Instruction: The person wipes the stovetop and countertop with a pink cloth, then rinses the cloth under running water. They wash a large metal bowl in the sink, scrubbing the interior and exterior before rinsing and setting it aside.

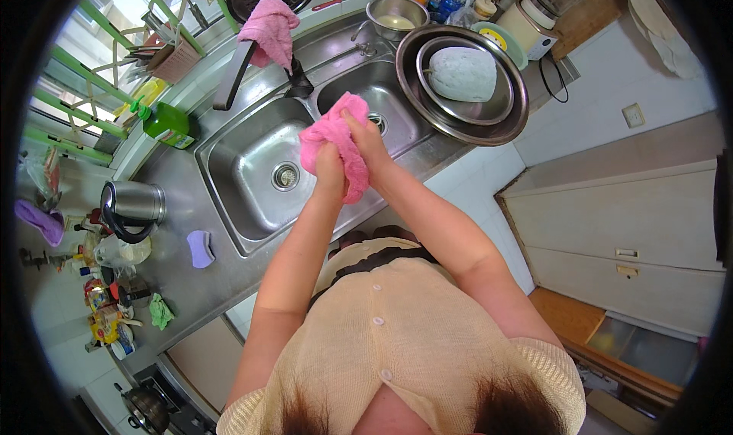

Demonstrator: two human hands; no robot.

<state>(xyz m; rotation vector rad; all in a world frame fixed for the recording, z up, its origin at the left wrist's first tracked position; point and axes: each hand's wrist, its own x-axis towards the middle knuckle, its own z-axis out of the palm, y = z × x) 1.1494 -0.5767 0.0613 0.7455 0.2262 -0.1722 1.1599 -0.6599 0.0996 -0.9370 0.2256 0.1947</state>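
Both my hands grip a bunched pink cloth above the divider of a stainless steel double sink. My left hand closes on its lower part; my right hand holds it higher up. Which hand is which: the arm at the picture's left ends in the left hand. Another pink cloth hangs over the black faucet, beside a long dark handle. Both basins show drains and no standing water.
Nested metal bowls with a pale gourd sit over the right basin's edge. A small steel pot stands behind. Left of the sink are a green soap bottle, an electric kettle, a purple sponge and a green cloth.
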